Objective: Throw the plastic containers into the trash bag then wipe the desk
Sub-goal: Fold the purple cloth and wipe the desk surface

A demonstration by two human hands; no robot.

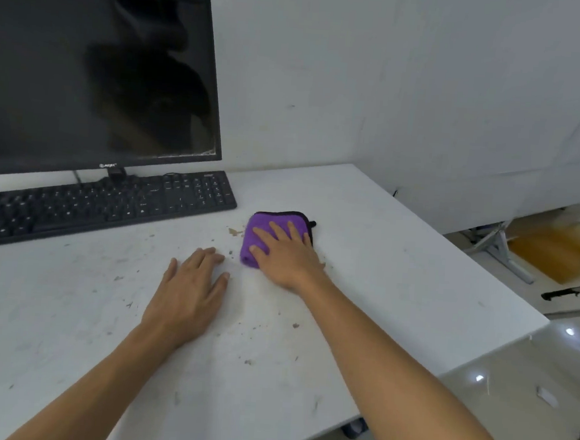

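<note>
A folded purple cloth (264, 225) with a dark edge lies on the white desk (399, 255), right of the keyboard. My right hand (284, 253) presses flat on top of it, fingers spread over the fabric. My left hand (191, 292) rests palm down on the bare desk just left of the cloth, fingers apart, holding nothing. Brown crumbs and smears (234, 231) are scattered over the desk around both hands. No plastic containers or trash bag are in view.
A black keyboard (104, 203) and a dark monitor (96, 75) stand at the back left against the wall. The desk's right edge drops to a glossy floor (517, 390), where metal legs (499, 248) and a yellow-brown board (554, 252) lie.
</note>
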